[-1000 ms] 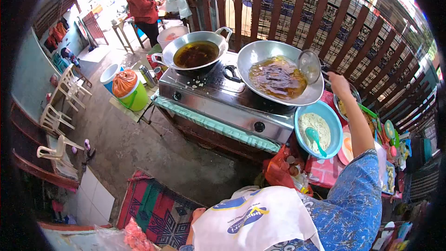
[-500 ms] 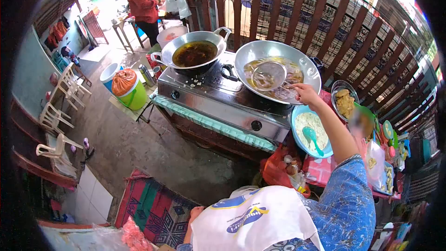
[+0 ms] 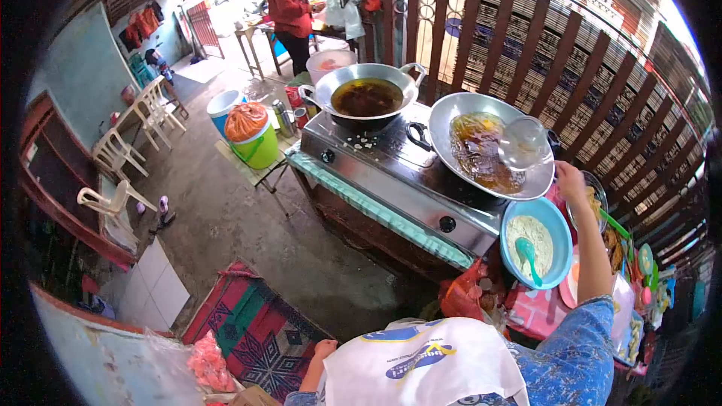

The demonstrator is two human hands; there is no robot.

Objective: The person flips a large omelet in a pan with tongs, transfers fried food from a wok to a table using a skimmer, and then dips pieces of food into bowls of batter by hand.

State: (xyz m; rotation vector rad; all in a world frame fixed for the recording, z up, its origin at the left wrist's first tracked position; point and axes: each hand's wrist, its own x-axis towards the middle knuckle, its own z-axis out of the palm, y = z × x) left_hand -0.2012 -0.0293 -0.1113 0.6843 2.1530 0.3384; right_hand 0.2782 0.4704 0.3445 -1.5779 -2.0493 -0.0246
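My right hand (image 3: 570, 180) is closed around the handle of a round wire strainer (image 3: 525, 144). The strainer's basket hangs at the right side of a wide metal wok (image 3: 444, 111), overlapping the oil's edge in this view. Bubbling brown oil (image 3: 481, 152) fills the wok's middle. Below my right forearm is a light blue basin (image 3: 569, 244) of white flour (image 3: 534, 229) with a turquoise scoop (image 3: 526, 257) in it. My left hand (image 3: 325, 347) hangs low beside my white apron (image 3: 421, 376), away from the stove, its fingers mostly hidden.
A second wok (image 3: 323, 83) with dark oil stands on the left of the stove (image 3: 398, 195). Beyond it are a green bucket (image 3: 262, 152) and a person in a red jacket (image 3: 289, 11). A slatted fence (image 3: 541, 60) runs behind. Food and dishes crowd the right.
My right hand has moved the strainer from over the middle of the oil to the wok's right side. The whole view has turned slightly left.
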